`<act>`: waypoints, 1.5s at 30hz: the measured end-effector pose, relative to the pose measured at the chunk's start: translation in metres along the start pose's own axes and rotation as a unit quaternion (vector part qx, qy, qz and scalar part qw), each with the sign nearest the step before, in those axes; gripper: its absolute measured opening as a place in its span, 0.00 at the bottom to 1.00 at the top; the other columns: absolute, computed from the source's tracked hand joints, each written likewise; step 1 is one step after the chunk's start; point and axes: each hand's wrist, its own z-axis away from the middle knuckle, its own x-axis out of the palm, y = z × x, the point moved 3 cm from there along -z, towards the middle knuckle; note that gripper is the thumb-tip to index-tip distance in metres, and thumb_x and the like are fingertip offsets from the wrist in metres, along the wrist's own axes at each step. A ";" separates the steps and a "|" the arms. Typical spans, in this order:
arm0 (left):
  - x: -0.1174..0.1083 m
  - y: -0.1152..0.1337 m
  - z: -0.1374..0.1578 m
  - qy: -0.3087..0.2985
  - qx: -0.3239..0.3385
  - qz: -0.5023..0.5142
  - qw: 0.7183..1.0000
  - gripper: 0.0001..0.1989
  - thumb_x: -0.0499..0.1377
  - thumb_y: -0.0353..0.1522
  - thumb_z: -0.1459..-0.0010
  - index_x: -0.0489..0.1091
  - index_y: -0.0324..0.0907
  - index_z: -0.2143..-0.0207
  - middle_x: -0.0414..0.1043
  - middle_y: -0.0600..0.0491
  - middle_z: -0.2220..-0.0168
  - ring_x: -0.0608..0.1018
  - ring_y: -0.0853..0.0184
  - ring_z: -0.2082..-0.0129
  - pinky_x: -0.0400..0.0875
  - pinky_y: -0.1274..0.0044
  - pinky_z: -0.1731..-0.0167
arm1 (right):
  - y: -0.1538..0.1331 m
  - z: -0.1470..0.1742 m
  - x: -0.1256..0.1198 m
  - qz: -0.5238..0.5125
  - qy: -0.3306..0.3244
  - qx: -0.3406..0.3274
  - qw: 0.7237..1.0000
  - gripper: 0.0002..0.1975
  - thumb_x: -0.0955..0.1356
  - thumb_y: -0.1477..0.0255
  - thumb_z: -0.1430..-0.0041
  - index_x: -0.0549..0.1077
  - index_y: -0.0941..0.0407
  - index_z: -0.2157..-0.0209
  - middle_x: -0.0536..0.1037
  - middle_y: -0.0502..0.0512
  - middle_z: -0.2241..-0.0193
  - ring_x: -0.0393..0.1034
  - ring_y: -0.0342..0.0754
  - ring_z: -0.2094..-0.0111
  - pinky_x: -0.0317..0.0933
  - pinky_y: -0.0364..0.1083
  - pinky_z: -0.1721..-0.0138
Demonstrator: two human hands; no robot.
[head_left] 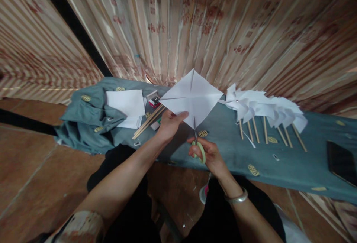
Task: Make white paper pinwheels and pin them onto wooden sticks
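A white square of paper (195, 96) is held up cornerwise over the bench, with slits or creases running in from its corners. My left hand (169, 125) pinches its lower left edge, thumb on top. In my right hand (208, 152) are scissors with pale green handles (201, 153). Their blades reach into the paper's bottom corner. Right of the paper lies a row of white paper pinwheels (256, 103) on wooden sticks. Left of it are loose wooden sticks (147, 122) and a stack of white paper (126, 101).
A grey-green cloth (228, 157) with yellow motifs covers the narrow bench. A small red-and-white box (154, 99) stands behind the sticks. At the far right lies a dark phone-like slab (341, 163). A patterned curtain (178, 27) hangs close behind the bench.
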 end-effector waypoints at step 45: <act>0.007 -0.006 0.008 -0.007 -0.027 0.020 0.999 0.12 0.68 0.32 0.62 0.73 0.39 0.71 0.77 0.54 0.73 0.75 0.67 0.72 0.69 0.75 0.67 | -0.001 -0.004 -0.003 -0.042 0.067 0.021 0.997 0.21 0.78 0.57 0.64 0.77 0.54 0.70 0.74 0.47 0.83 0.67 0.42 0.81 0.61 0.43 0.79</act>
